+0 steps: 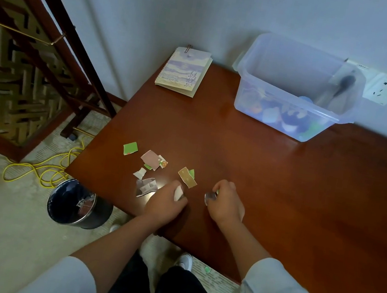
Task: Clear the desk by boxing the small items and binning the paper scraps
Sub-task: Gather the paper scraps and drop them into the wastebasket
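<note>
Down at lower left, a round black waste bin (pixel 100 217) stands on the floor beside the reddish-brown wooden desk (pixel 214 137). Torn paper scraps (pixel 150 158), green, pink, tan and white, lie scattered left of centre. Just right, the left hand (pixel 165 204) curls round a white scrap (pixel 178 193); the right hand (pixel 226 202) pinches a greyish scrap (pixel 209 197). Upper right sits a clear plastic box (pixel 289 96) of colourful small items (pixel 290 118).

bare desk (pixel 249 155) mid, box (pixel 295 91) far right
</note>
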A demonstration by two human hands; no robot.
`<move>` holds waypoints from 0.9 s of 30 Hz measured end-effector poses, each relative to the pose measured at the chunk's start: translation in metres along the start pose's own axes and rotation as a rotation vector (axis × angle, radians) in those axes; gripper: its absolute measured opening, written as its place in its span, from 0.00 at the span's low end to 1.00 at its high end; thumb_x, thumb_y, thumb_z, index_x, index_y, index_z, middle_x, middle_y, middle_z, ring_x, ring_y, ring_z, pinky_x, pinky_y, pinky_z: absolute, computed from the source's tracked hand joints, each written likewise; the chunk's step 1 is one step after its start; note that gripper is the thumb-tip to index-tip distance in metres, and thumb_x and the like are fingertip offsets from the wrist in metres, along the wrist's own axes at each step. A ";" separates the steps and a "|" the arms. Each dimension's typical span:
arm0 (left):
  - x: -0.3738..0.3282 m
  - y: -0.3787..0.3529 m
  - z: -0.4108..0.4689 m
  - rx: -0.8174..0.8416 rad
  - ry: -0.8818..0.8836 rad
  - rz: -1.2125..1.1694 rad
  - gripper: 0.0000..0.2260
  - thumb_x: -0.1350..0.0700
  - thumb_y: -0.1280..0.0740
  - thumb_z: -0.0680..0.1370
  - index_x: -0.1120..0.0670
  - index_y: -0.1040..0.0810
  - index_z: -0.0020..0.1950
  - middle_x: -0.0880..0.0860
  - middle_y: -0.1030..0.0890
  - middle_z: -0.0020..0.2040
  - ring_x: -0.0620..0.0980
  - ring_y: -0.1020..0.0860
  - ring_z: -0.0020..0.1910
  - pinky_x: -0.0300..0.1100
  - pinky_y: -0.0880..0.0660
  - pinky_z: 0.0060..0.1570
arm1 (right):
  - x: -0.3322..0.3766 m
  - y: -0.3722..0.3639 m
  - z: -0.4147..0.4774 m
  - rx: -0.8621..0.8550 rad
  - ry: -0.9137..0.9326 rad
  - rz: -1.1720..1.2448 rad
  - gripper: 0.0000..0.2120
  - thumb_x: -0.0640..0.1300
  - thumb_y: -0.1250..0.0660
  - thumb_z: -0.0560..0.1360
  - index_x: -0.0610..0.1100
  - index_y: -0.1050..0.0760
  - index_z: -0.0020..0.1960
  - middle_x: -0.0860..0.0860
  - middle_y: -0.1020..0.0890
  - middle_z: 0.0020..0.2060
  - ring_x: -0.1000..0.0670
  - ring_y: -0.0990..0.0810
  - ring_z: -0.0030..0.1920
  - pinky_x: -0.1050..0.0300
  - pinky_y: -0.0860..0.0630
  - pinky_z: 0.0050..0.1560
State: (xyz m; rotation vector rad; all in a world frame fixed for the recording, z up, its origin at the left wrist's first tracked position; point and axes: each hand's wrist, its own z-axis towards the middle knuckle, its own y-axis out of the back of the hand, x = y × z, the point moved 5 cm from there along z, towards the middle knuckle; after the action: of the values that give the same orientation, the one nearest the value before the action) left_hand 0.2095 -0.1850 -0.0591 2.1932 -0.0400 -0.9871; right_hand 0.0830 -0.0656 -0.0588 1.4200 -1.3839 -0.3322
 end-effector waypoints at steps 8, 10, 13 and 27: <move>0.023 0.021 0.014 -0.132 0.285 -0.425 0.06 0.60 0.41 0.78 0.54 0.30 0.41 0.53 0.26 0.36 0.52 0.28 0.37 0.44 0.31 0.40 | 0.012 -0.019 -0.008 0.153 -0.259 0.759 0.12 0.34 0.40 0.76 0.45 0.27 0.57 0.48 0.20 0.42 0.52 0.25 0.34 0.60 0.30 0.29; 0.032 0.025 0.016 -0.152 0.304 -0.484 0.07 0.59 0.43 0.79 0.53 0.27 0.44 0.56 0.23 0.39 0.50 0.27 0.33 0.43 0.31 0.38 | 0.023 -0.023 -0.014 0.255 -0.377 1.021 0.13 0.31 0.43 0.75 0.40 0.24 0.53 0.45 0.21 0.37 0.50 0.25 0.30 0.60 0.28 0.25; 0.036 0.034 0.015 -0.191 0.281 -0.493 0.07 0.60 0.42 0.79 0.56 0.24 0.49 0.55 0.20 0.45 0.52 0.24 0.42 0.43 0.30 0.43 | 0.033 -0.026 -0.021 0.362 -0.432 1.149 0.09 0.32 0.43 0.74 0.38 0.24 0.44 0.43 0.24 0.33 0.49 0.26 0.28 0.59 0.27 0.27; 0.075 0.063 0.012 -0.235 0.176 0.079 0.18 0.44 0.29 0.72 0.47 0.29 0.58 0.49 0.22 0.53 0.53 0.23 0.52 0.45 0.26 0.45 | 0.064 -0.052 -0.020 0.158 -0.003 0.044 0.15 0.54 0.32 0.72 0.51 0.28 0.56 0.52 0.24 0.55 0.47 0.21 0.52 0.57 0.32 0.43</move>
State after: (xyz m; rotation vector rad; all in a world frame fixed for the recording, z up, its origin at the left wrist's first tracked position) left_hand 0.2699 -0.2613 -0.0730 2.0368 0.0680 -0.7138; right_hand 0.1452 -0.1228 -0.0637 1.5160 -1.4682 -0.2003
